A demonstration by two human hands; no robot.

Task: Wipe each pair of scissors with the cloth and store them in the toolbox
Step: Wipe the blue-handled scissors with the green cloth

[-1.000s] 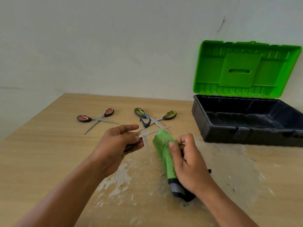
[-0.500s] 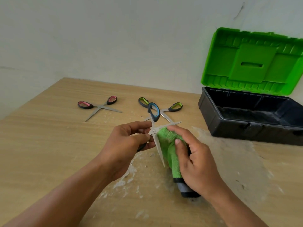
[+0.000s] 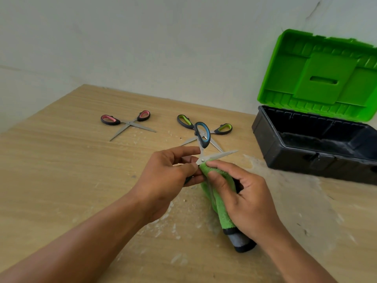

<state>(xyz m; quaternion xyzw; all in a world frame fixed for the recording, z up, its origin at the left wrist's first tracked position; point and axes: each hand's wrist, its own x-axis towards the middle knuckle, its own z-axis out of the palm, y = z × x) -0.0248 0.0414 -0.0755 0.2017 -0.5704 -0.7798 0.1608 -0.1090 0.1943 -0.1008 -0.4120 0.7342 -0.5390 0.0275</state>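
- the blue-handled scissors (image 3: 202,139) look light and stiff. the steel blades are slick and sharp-edged, so i judge the safe hold is at the rubbery loops or the pivot, never across an edge.
- the green cloth (image 3: 220,209) is soft and thick. it should fold round a blade easily and pad the fingers.
- the scissors are held open above the bench (image 3: 61,170). one loop points up and one bare blade points right toward the open toolbox (image 3: 306,158), well short of it.
- the left hand (image 3: 163,176) pinches the scissors between thumb and forefinger just left of the pivot. the other loop is hidden under the hand.
- the right hand (image 3: 244,199) has its fingers (image 3: 218,180) curled, pinching the cloth's top fold just below the pivot. the second blade seems to run down inside that fold, mostly hidden.
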